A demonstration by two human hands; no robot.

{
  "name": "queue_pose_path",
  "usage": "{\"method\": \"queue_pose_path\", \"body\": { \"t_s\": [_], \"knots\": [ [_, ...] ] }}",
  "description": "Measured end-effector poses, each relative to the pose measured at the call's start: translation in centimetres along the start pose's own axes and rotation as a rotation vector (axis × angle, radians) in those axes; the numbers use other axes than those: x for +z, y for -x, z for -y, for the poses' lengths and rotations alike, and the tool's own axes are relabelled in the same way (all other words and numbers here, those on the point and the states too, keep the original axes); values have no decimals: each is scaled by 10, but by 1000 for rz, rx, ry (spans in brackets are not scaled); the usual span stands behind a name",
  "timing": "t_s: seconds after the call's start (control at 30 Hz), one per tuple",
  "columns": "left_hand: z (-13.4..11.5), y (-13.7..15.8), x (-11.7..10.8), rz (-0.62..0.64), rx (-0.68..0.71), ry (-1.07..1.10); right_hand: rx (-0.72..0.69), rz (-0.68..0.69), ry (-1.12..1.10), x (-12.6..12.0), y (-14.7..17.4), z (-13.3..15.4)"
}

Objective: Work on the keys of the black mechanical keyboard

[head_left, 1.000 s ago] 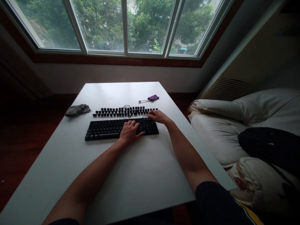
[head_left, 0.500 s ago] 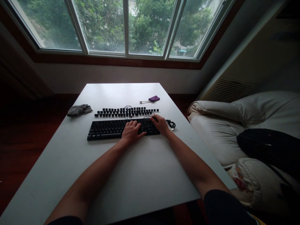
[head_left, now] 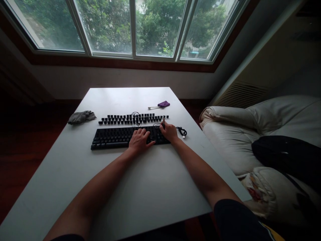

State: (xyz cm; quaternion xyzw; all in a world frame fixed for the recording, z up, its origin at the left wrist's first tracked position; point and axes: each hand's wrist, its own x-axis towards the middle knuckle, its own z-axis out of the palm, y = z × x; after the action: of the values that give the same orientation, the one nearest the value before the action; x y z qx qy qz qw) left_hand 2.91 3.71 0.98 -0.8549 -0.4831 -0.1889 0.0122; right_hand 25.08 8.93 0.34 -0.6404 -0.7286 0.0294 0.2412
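Note:
A black keyboard point(head_left: 112, 138) lies across the white table in front of me. My left hand point(head_left: 139, 139) rests flat on its right half, fingers spread and thumb stretched along the near edge. Over the number-pad end, my right hand point(head_left: 169, 132) is closed around a slim, stick-like tool point(head_left: 164, 123). The tool's brownish upper end points up; its lower end is hidden by the fingers. Behind the keyboard, loose black keycaps point(head_left: 120, 119) stand in rows.
A grey cloth point(head_left: 82, 117) lies at the table's left edge. Farther back are a purple pouch point(head_left: 164, 104) and a thin white stick point(head_left: 153, 107). A coiled black cable point(head_left: 182, 131) sits right of the keyboard. A pale sofa point(head_left: 225, 134) with a dark bag point(head_left: 286, 155) stands to the right.
The tool in my right hand now stands more upright, with more of it showing above the fingers. My left hand stays on the keyboard. The view has shifted slightly.

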Motion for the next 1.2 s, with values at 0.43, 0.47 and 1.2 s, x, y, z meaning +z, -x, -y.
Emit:
{"method": "queue_pose_path", "body": {
  "t_s": [0.43,0.47,1.2],
  "knots": [
    [-1,-2,1,9,0,8,109,-60,-77,3,0,-1],
    [-1,-2,1,9,2,8,114,-71,-77,3,1,-1],
    [0,-6,5,2,-7,15,96,-141,-181,1,6,1]
  ]
}}
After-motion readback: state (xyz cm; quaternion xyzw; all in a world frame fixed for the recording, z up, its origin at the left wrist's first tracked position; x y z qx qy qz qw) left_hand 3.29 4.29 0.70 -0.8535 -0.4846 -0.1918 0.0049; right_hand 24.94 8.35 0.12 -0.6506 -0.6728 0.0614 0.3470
